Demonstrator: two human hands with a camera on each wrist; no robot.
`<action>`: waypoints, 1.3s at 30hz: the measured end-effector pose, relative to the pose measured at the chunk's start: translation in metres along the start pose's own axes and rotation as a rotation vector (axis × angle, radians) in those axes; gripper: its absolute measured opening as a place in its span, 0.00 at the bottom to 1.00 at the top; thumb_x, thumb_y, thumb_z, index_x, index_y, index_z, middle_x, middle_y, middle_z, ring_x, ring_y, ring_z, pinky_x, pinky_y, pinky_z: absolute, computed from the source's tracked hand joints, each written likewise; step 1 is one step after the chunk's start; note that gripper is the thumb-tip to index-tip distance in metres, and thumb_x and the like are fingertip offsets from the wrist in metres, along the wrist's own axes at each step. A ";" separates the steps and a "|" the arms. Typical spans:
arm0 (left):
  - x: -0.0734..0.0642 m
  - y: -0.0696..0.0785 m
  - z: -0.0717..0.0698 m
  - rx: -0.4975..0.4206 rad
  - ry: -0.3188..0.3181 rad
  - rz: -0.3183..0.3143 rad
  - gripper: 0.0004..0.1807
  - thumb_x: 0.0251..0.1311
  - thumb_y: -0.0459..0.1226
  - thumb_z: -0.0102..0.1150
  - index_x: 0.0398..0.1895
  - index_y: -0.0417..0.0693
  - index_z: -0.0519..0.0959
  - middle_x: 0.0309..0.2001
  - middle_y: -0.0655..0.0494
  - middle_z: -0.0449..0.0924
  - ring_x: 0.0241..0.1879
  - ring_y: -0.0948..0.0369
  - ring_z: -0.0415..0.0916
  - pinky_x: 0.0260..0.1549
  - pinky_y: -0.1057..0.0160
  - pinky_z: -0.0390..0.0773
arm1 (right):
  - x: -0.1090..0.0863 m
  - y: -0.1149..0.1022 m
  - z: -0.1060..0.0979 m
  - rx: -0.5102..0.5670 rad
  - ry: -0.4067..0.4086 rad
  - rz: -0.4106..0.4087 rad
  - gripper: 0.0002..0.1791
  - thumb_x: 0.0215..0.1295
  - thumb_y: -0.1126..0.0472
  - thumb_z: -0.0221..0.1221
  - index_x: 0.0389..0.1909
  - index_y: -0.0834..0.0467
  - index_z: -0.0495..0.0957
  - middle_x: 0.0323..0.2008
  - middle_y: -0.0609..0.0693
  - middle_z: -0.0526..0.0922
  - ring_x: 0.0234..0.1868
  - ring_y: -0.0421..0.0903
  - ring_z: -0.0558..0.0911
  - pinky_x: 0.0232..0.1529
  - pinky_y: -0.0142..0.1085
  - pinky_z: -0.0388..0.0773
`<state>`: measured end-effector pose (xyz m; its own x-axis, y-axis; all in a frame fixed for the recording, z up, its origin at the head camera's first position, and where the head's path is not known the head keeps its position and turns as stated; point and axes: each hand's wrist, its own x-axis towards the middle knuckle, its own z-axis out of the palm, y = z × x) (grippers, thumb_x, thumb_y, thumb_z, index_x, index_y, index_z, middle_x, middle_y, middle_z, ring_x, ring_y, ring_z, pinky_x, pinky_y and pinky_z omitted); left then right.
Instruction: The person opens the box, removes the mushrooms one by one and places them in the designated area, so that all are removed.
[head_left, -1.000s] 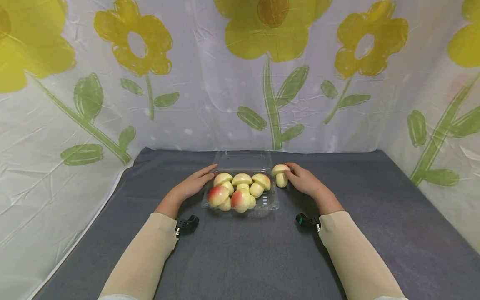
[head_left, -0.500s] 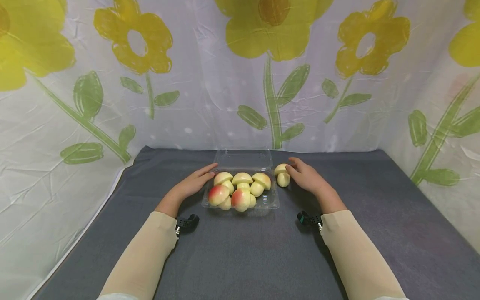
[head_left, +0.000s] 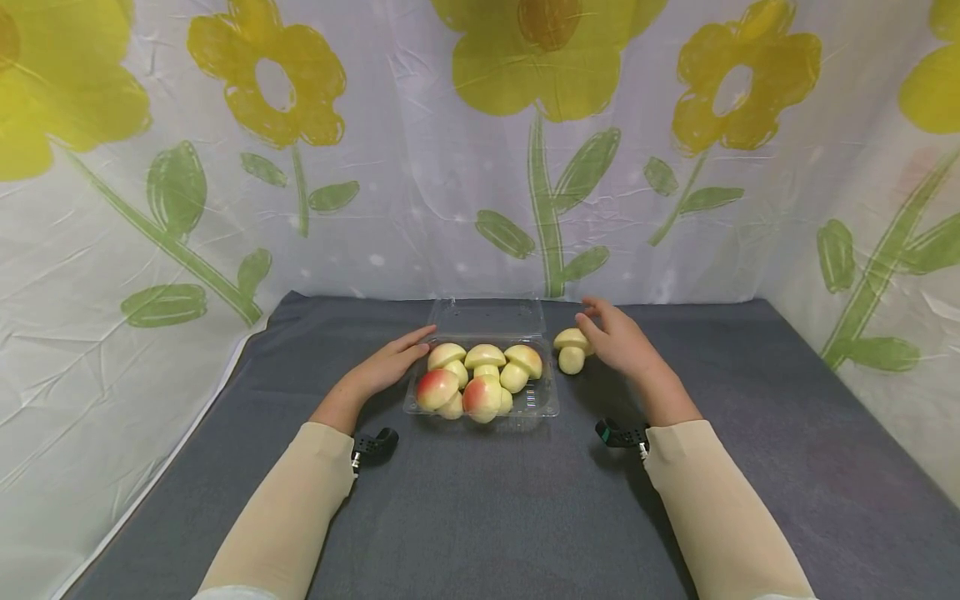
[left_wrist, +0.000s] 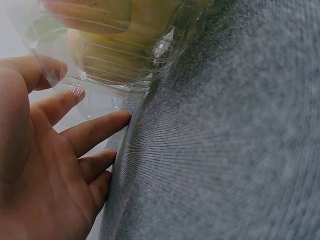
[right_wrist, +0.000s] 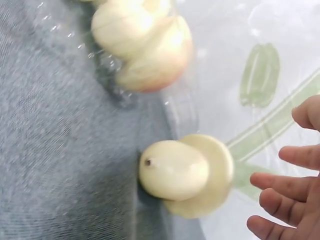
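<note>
A clear plastic clamshell box (head_left: 542,400) with its lid raised holds several toy mushrooms (head_left: 485,357), cream with red-blushed caps. My left hand (head_left: 384,367) rests at the box's left side, thumb and index finger at the rim and the other fingers stretched out in the left wrist view. One more mushroom (head_left: 572,354) stands on the cloth just right of the box, cap up. My right hand (head_left: 621,343) is beside that mushroom with spread, loosely bent fingers and nothing in them; a gap shows between fingertips (right_wrist: 257,180) and cap in the right wrist view.
Dark grey cloth (head_left: 480,508) covers the table. Behind it hangs a white curtain (head_left: 405,208) printed with yellow flowers, with more curtain along both sides. A black wrist strap (head_left: 377,444) is on the left wrist, another strap (head_left: 619,434) on the right.
My right hand has let go of the mushroom right of the box and drawn back to the right, fingers spreading. That mushroom stands slightly farther right. The left hand stays in place.
</note>
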<state>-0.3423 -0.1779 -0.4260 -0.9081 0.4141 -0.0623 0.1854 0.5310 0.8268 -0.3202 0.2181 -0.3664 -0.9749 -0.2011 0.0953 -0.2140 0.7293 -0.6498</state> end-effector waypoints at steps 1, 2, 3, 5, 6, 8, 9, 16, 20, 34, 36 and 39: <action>0.000 0.000 0.000 -0.001 0.000 -0.001 0.32 0.83 0.50 0.38 0.84 0.53 0.52 0.81 0.44 0.49 0.79 0.43 0.43 0.72 0.35 0.52 | -0.001 -0.002 -0.001 0.006 0.007 -0.004 0.36 0.84 0.42 0.42 0.81 0.59 0.53 0.73 0.64 0.65 0.69 0.66 0.68 0.64 0.62 0.68; 0.000 0.000 0.000 0.000 0.000 -0.002 0.32 0.83 0.50 0.38 0.84 0.53 0.52 0.81 0.44 0.49 0.79 0.43 0.44 0.72 0.35 0.52 | -0.002 -0.004 -0.002 0.011 0.012 -0.009 0.36 0.83 0.42 0.42 0.81 0.59 0.53 0.74 0.64 0.65 0.68 0.66 0.69 0.64 0.62 0.68; 0.000 0.000 0.000 0.001 -0.001 -0.001 0.32 0.83 0.50 0.38 0.84 0.52 0.52 0.81 0.44 0.49 0.79 0.43 0.44 0.72 0.35 0.52 | -0.003 -0.006 -0.003 0.016 0.016 -0.015 0.36 0.83 0.42 0.42 0.81 0.58 0.54 0.74 0.63 0.65 0.67 0.65 0.70 0.63 0.61 0.69; -0.001 0.000 0.000 0.000 -0.001 -0.001 0.32 0.83 0.50 0.38 0.84 0.52 0.52 0.81 0.44 0.49 0.79 0.43 0.44 0.72 0.35 0.52 | -0.005 -0.011 -0.005 0.019 0.020 -0.030 0.36 0.83 0.41 0.43 0.81 0.57 0.54 0.74 0.62 0.65 0.64 0.63 0.72 0.60 0.60 0.71; -0.001 0.000 0.000 -0.001 -0.002 -0.001 0.32 0.83 0.50 0.38 0.84 0.52 0.52 0.81 0.44 0.49 0.79 0.43 0.44 0.72 0.35 0.52 | -0.005 -0.014 -0.005 0.017 0.020 -0.038 0.36 0.83 0.41 0.43 0.81 0.57 0.54 0.74 0.61 0.65 0.62 0.62 0.74 0.58 0.59 0.72; -0.001 0.000 -0.001 -0.003 -0.003 0.003 0.32 0.83 0.50 0.38 0.84 0.51 0.52 0.81 0.44 0.49 0.79 0.43 0.44 0.72 0.35 0.52 | -0.007 -0.019 -0.006 0.009 0.019 -0.059 0.36 0.82 0.41 0.44 0.81 0.57 0.55 0.73 0.60 0.66 0.53 0.59 0.77 0.51 0.55 0.75; -0.001 0.000 -0.001 -0.004 -0.003 0.005 0.32 0.83 0.50 0.38 0.84 0.51 0.52 0.81 0.44 0.49 0.79 0.43 0.44 0.72 0.35 0.52 | -0.007 -0.022 -0.006 0.006 0.021 -0.068 0.36 0.82 0.41 0.45 0.81 0.57 0.56 0.73 0.59 0.67 0.49 0.57 0.77 0.47 0.53 0.75; -0.002 0.000 -0.001 -0.010 -0.004 0.014 0.32 0.84 0.49 0.38 0.84 0.51 0.52 0.81 0.44 0.48 0.79 0.43 0.43 0.72 0.35 0.52 | -0.011 -0.039 -0.004 -0.032 0.016 -0.140 0.33 0.81 0.48 0.52 0.78 0.59 0.61 0.69 0.57 0.72 0.28 0.50 0.71 0.30 0.44 0.70; -0.002 0.000 -0.001 -0.015 -0.005 0.018 0.32 0.84 0.49 0.38 0.84 0.51 0.52 0.81 0.44 0.48 0.79 0.43 0.43 0.73 0.36 0.52 | -0.013 -0.045 -0.002 -0.031 -0.006 -0.145 0.32 0.80 0.48 0.54 0.78 0.57 0.62 0.68 0.54 0.73 0.28 0.50 0.72 0.29 0.45 0.71; -0.002 0.002 0.000 -0.016 -0.003 -0.003 0.32 0.84 0.49 0.39 0.84 0.52 0.52 0.82 0.44 0.47 0.80 0.44 0.42 0.73 0.36 0.51 | -0.014 -0.056 0.016 -0.099 -0.099 -0.236 0.31 0.77 0.52 0.60 0.74 0.62 0.67 0.65 0.58 0.76 0.39 0.49 0.76 0.43 0.49 0.75; -0.002 0.002 0.000 -0.021 -0.005 -0.002 0.32 0.84 0.49 0.39 0.84 0.52 0.52 0.82 0.44 0.47 0.80 0.44 0.42 0.73 0.36 0.51 | -0.015 -0.056 0.019 -0.100 -0.108 -0.246 0.31 0.76 0.53 0.61 0.73 0.62 0.68 0.64 0.58 0.77 0.40 0.50 0.78 0.45 0.50 0.76; -0.002 0.001 0.000 -0.026 -0.008 0.004 0.32 0.84 0.49 0.39 0.84 0.52 0.52 0.82 0.44 0.47 0.80 0.43 0.42 0.73 0.36 0.51 | -0.015 -0.056 0.023 -0.094 -0.128 -0.248 0.31 0.75 0.54 0.62 0.73 0.63 0.68 0.65 0.58 0.77 0.44 0.52 0.80 0.48 0.51 0.77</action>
<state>-0.3403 -0.1782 -0.4249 -0.9044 0.4219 -0.0633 0.1790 0.5100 0.8413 -0.2927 0.1654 -0.3488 -0.8777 -0.4574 0.1429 -0.4555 0.7039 -0.5450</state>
